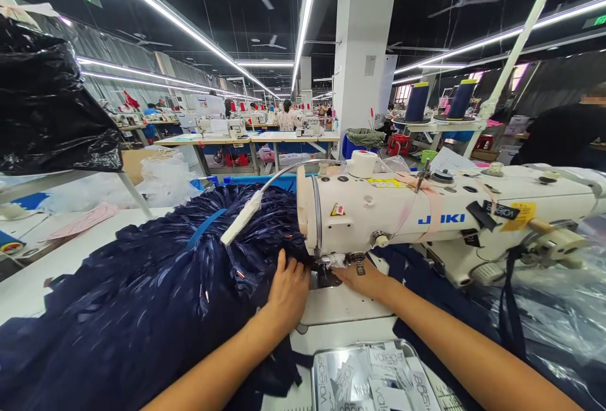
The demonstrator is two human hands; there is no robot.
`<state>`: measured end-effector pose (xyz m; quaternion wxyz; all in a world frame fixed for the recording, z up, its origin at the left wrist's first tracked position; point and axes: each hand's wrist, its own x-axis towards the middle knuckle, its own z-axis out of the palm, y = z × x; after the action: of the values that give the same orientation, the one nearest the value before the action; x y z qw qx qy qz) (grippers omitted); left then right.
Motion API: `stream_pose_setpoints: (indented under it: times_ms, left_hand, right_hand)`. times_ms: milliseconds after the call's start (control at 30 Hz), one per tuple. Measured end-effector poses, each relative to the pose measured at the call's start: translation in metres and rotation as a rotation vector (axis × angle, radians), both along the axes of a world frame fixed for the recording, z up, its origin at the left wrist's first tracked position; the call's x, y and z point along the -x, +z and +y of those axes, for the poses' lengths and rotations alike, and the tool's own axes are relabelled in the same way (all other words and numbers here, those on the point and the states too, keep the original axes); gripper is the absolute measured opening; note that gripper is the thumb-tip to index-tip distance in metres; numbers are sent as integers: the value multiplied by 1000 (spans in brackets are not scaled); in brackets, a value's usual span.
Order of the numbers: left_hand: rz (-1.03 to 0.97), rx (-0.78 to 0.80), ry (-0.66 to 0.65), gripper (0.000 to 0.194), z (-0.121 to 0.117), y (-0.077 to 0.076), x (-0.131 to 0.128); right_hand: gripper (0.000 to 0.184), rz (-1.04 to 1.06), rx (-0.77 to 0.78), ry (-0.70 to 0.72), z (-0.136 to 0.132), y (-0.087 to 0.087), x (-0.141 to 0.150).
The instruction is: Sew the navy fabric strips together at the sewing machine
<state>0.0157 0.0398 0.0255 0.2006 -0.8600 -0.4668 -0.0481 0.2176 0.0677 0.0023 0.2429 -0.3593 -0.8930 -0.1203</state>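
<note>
A white sewing machine with blue JUKI lettering stretches from the centre to the right. Just left of its needle area, my left hand is closed at the edge of a big heap of navy fabric pieces. My right hand is on the other side of the needle, fingers together and pointing left towards the presser foot. Machine parts partly cover those fingertips, and what they pinch is unclear. A small dark patch lies at the foot between the hands.
In front of the machine sits a metal tray of printed labels. A bendable lamp hangs over the heap. More navy fabric and clear plastic lie to the right. A black plastic bag stands upper left; navy thread cones stand behind.
</note>
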Motion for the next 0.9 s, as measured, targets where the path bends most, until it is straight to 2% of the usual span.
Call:
stream_pose_setpoints:
  times_ms: [100,167,300,500,633,900]
  left_hand:
    - [15,38,-40,30,9,3,0]
    - [16,66,-59,31,14,5,0]
    - [-3,75,-74,35,17,5,-1]
    - [-14,83,-73,36,17,5,-2]
    - [-18,100,-77,36,18,5,-2]
    - [-45,135,-78,35,25,1,-2]
  right_hand:
    - [29,-68,-95,11,-2,-1,3]
    - [25,-31,-115,-12,-3,-4,6]
    - [21,9,-91,-28,-2,-14,9]
    - [27,6,-5,-83,2,-27,10]
    - [26,4,-25,-76,1,-28,11]
    - [27,12,-65,-181,-1,-40,14]
